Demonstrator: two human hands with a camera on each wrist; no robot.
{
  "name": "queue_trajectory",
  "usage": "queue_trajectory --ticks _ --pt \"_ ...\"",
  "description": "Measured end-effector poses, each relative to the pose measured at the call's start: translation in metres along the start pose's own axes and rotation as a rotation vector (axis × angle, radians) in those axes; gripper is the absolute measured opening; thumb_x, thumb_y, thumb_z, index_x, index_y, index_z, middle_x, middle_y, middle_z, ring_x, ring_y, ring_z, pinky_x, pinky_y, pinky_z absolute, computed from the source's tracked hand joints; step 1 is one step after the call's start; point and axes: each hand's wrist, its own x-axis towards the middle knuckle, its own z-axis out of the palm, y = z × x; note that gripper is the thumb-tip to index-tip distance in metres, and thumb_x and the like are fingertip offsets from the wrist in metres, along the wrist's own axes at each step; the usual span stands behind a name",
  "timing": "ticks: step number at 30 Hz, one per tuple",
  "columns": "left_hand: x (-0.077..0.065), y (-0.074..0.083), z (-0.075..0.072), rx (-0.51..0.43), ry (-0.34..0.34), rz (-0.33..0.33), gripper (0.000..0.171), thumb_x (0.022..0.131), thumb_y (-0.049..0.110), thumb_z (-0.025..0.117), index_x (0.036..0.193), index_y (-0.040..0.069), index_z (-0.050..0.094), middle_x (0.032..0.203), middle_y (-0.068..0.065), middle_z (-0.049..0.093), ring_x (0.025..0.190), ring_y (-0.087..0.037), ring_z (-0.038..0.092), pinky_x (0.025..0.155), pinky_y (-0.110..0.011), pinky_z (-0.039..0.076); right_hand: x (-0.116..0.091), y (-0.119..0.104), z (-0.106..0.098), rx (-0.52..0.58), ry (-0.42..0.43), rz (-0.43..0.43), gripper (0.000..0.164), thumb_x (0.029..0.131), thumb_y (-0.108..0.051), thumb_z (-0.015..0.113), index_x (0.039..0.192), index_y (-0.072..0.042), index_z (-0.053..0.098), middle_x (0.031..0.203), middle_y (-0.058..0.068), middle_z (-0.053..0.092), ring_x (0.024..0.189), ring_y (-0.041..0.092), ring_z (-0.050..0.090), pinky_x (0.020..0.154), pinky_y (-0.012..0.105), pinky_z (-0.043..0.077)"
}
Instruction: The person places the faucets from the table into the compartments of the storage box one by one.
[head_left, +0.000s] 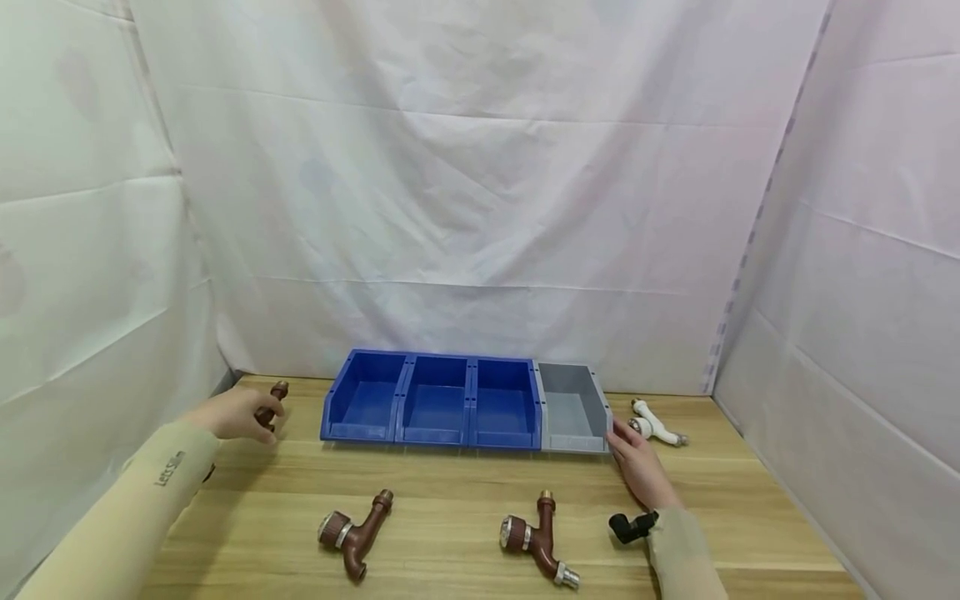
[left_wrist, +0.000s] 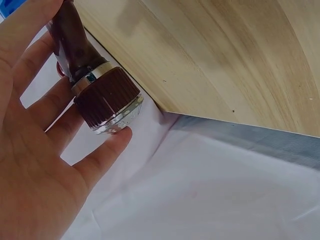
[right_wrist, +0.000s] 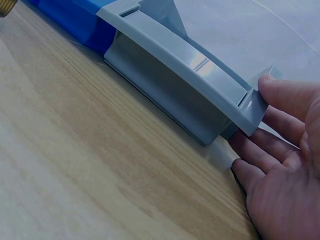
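At the left of the head view my left hand [head_left: 238,413] holds a brown faucet [head_left: 272,403]. In the left wrist view the faucet's ribbed knob [left_wrist: 107,97] points toward my little finger, and its upper end passes between thumb and fingers. My right hand [head_left: 637,462] is at the right front corner of a grey storage bin [head_left: 573,442]. Seen from the right wrist, my thumb [right_wrist: 280,92] lies over the rim of that corner while the other fingers bend against the outer side below. The bin appears unoccupied, last in a row beside joined blue bins [head_left: 435,435].
Two more brown faucets, one left [head_left: 360,533] and one nearer the middle [head_left: 543,537], lie on the wooden table [head_left: 442,508]. A white faucet [head_left: 656,425] lies right of the grey bin. White cloth [head_left: 480,208] hangs behind and at both sides.
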Motion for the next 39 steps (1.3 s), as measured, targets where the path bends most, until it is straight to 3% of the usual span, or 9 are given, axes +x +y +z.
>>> queue_trajectory --ticks 5,14,22,32,37,39 --pt "0.001 0.003 -0.004 0.023 0.009 0.001 0.044 0.072 0.022 0.086 0.108 0.002 0.070 0.096 -0.008 0.066 0.081 -0.019 0.057 0.071 -0.040 0.046 0.001 0.000 0.002 0.007 -0.010 -0.014 0.061 0.103 -0.007 0.045 0.151 0.009 0.012 0.157 0.023 0.012 0.143 0.029 0.015 0.098 0.014 0.034" --pt "0.003 0.006 -0.012 0.031 0.018 0.033 0.041 0.072 0.020 0.085 0.106 0.002 0.071 0.095 -0.008 0.067 0.079 -0.017 0.056 0.070 -0.039 0.046 0.002 -0.002 0.001 -0.022 0.002 -0.012 0.062 0.103 -0.011 0.046 0.152 0.007 0.012 0.157 0.022 0.012 0.143 0.028 0.015 0.105 0.020 0.029" --pt "0.002 0.007 -0.011 0.017 0.006 0.019 0.039 0.072 0.018 0.084 0.105 0.003 0.071 0.096 -0.007 0.067 0.081 -0.018 0.057 0.071 -0.039 0.047 0.003 0.000 0.000 -0.036 -0.001 -0.004 0.063 0.103 -0.013 0.047 0.152 0.006 0.012 0.157 0.021 0.012 0.143 0.028 0.015 0.103 0.018 0.031" --pt "0.009 0.011 -0.014 0.026 0.019 0.075 0.042 0.071 0.024 0.085 0.105 0.004 0.071 0.098 -0.009 0.066 0.078 -0.016 0.054 0.071 -0.038 0.046 0.004 -0.001 0.000 -0.025 0.002 0.005 0.061 0.104 -0.011 0.046 0.153 0.005 0.013 0.157 0.020 0.013 0.143 0.025 0.017 0.107 0.022 0.028" --pt "0.011 0.014 -0.014 0.039 0.019 0.054 0.042 0.072 0.027 0.085 0.106 0.005 0.071 0.101 -0.008 0.066 0.083 -0.018 0.057 0.073 -0.040 0.046 0.002 0.001 -0.001 -0.033 0.010 0.012 0.061 0.103 -0.012 0.046 0.152 0.005 0.014 0.157 0.019 0.014 0.143 0.025 0.016 0.108 0.024 0.027" --pt "0.011 0.015 -0.014 0.031 0.015 0.041 0.043 0.072 0.027 0.085 0.107 0.005 0.071 0.102 -0.010 0.066 0.085 -0.021 0.058 0.074 -0.041 0.047 0.002 0.003 -0.002 -0.039 0.004 0.007 0.062 0.103 -0.012 0.046 0.152 0.005 0.013 0.157 0.020 0.013 0.143 0.027 0.015 0.105 0.019 0.030"
